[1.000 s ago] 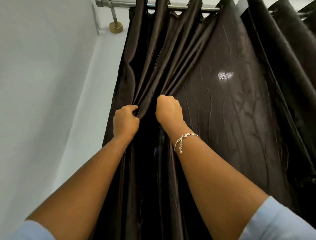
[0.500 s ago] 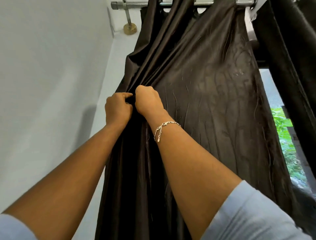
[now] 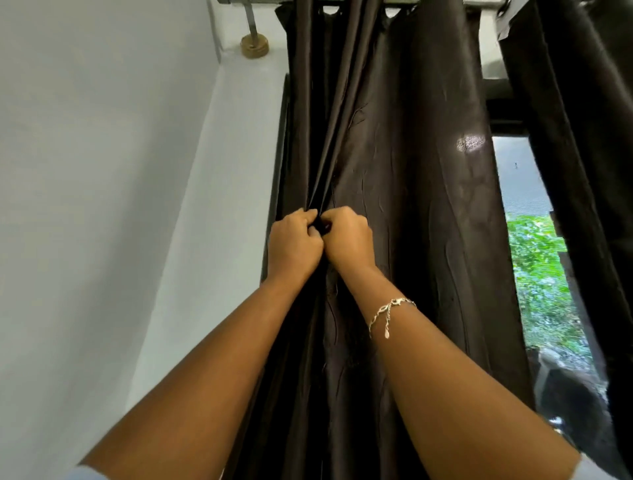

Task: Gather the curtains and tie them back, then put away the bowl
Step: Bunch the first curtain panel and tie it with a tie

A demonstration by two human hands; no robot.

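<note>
Folds of the dark brown curtain [image 3: 411,205] are bunched between the left hand [image 3: 294,246] and the right hand [image 3: 347,240], about midway up the view. The two hands touch knuckle to knuckle, each with its fingers curled tight and pinching a gather of cloth. Above the grip the pleats run up in narrow ridges to the rod [image 3: 445,2], from which the cloth hangs. Below it the fabric falls straight between the two forearms. The curtain sits drawn to the left side of the window [image 3: 524,192], just beside the white wall [image 3: 102,171]. A brass bracket [image 3: 254,46] fixes the rod to the wall near the corner. A thin bracelet [image 3: 388,310] lies on the right wrist. The other curtain [image 3: 582,171] hangs at the right edge, apart from the first, and green leaves [image 3: 537,267] show through the gap between them.
</note>
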